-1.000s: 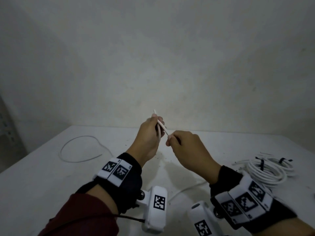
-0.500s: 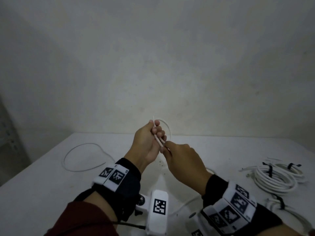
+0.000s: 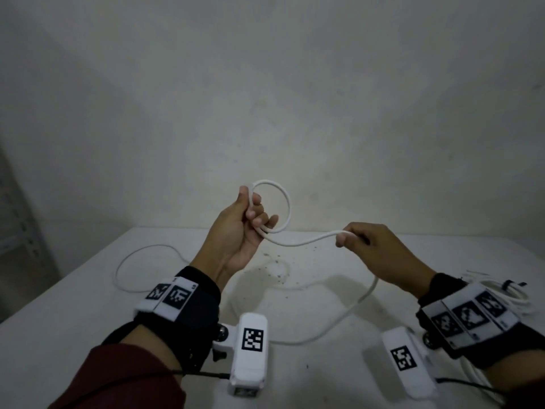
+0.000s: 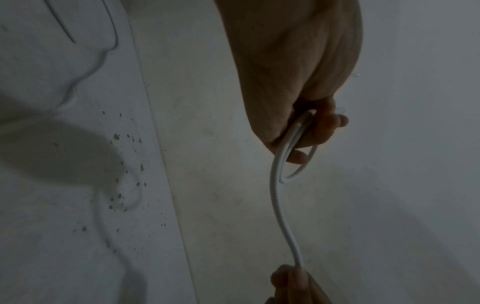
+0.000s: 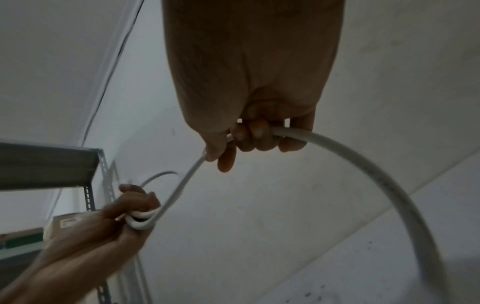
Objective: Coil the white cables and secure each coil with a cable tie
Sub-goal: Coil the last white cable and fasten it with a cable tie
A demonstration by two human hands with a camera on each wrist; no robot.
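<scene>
Both hands are up in the air above the white table [image 3: 88, 308]. The left hand [image 3: 236, 228] is raised with its palm turned toward the right, and its thumb points up. Its fingers curl around the white cable [image 3: 300, 243] and hold one round loop [image 3: 284, 202] of it. In the right wrist view two strands sit side by side under those fingers.

The right hand [image 3: 380, 249] is a bit lower and to the right. Its back faces up, and its thumb and fingers pinch the same cable. The two hands are apart, and a short, sagging bit of cable hangs between them.

From the right hand the cable drops down to the table and curves along it toward the near edge (it goes under the right wrist there).

I can count one cable in the hands. One more loose white cable [image 3: 141, 261] lies in an open curve on the far left part of the table. On the right side, partly hidden behind the right wrist, is a bundle of coiled white cables [image 3: 513, 296] with one black cable tie [image 3: 508, 283] showing; how many coils are there I cannot tell.

Small dark specks [image 3: 277, 262] dot the table under the hands. A grey metal shelf [image 5: 52, 162] stands at the left.
</scene>
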